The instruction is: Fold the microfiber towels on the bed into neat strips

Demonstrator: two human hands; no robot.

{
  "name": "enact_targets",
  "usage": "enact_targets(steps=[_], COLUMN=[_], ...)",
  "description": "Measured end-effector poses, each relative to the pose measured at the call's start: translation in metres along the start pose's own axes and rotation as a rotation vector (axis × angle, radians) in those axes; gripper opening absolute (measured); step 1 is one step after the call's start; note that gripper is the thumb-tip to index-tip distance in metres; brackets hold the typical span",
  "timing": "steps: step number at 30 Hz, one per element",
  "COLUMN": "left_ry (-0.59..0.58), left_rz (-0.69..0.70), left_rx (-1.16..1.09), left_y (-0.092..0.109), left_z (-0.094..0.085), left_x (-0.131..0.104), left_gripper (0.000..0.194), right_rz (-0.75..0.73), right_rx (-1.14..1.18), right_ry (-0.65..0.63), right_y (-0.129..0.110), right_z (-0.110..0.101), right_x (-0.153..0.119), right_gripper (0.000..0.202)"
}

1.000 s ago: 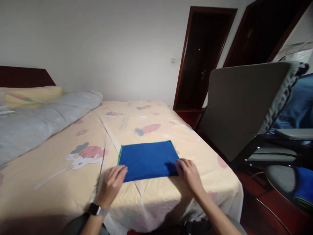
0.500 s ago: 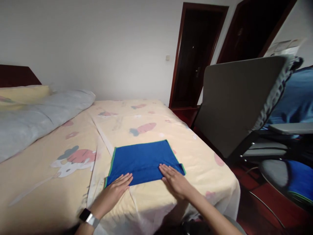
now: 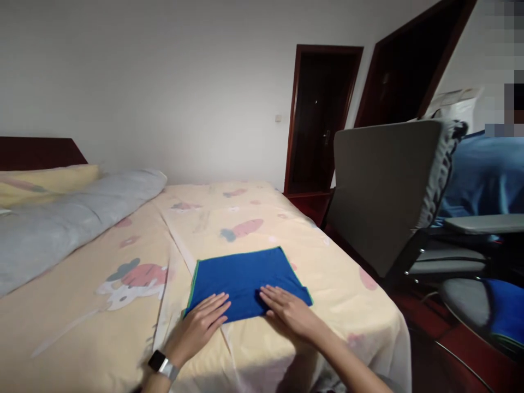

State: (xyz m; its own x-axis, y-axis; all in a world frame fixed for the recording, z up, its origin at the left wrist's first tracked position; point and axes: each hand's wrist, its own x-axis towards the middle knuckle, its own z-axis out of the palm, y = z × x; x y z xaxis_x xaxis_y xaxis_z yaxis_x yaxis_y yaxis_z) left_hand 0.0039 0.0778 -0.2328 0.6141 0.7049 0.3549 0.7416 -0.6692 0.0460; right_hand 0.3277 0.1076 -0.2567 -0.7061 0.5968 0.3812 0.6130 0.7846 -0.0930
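A blue cloth [image 3: 245, 273] with green edging lies on the bed, its near side folded over toward the middle. My left hand [image 3: 204, 319] rests flat on the near left part of the cloth, fingers stretched out; a watch [image 3: 162, 364] is on that wrist. On the near right part lies my right hand [image 3: 289, 311], palm down with the fingers extended. Both hands press on the folded strip and hold nothing. The patterned bed sheet [image 3: 135, 327] under the cloth is pale yellow with carrot and rabbit prints.
A grey rolled quilt [image 3: 94, 204] and a yellow pillow [image 3: 53, 180] lie at the left. Right of the bed stand a reclining chair [image 3: 376, 185] and a stool with another blue cloth [image 3: 507, 311]. Part of a person in blue [image 3: 487, 169] shows at the far right.
The view has tilted up, so the scene sits lower. My hands stay flat on the cloth, the left slightly farther in and the right slightly toward the middle.
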Motion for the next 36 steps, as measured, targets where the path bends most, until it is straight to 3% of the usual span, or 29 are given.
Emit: enact_targets(steps=[4, 8, 13, 18, 23, 25, 28, 33, 36], left_ry=[-0.002, -0.071, -0.135, -0.166, -0.182, -0.129, -0.053, 0.012, 0.009], left_rz=[0.133, 0.161, 0.127, -0.001, -0.182, -0.243, -0.228, -0.202, -0.276], left_rx=[-0.029, -0.04, -0.075, -0.13, -0.169, -0.139, -0.028, 0.176, 0.167], left_y=[0.011, 0.008, -0.01, -0.036, -0.058, -0.056, -0.031, 0.028, 0.035], left_z=[0.014, 0.022, 0.019, 0.013, 0.006, 0.003, 0.005, 0.04, 0.053], left_x=[0.028, 0.029, 0.005, -0.024, -0.054, -0.055, -0.035, 0.009, 0.004], left_gripper=[0.042, 0.043, 0.054, 0.054, 0.049, 0.045, 0.044, 0.052, 0.054], right_rz=[-0.09, -0.121, -0.084, 0.111, 0.197, 0.176, 0.185, 0.282, 0.328], right_rx=[0.056, 0.11, 0.165, 0.207, 0.174, 0.108, -0.002, -0.027, -0.013], right_ry=[-0.004, -0.034, -0.094, -0.178, -0.123, -0.058, 0.067, 0.149, 0.128], right_y=[-0.027, -0.023, 0.015, 0.062, 0.072, 0.06, 0.02, -0.069, -0.081], right_z=[0.025, 0.031, -0.004, -0.033, -0.04, -0.036, -0.014, 0.047, 0.067], right_x=[0.033, 0.036, -0.001, -0.052, -0.066, -0.053, -0.016, 0.046, 0.045], right_gripper=[0.046, 0.045, 0.044, 0.044, 0.042, 0.042, 0.043, 0.048, 0.049])
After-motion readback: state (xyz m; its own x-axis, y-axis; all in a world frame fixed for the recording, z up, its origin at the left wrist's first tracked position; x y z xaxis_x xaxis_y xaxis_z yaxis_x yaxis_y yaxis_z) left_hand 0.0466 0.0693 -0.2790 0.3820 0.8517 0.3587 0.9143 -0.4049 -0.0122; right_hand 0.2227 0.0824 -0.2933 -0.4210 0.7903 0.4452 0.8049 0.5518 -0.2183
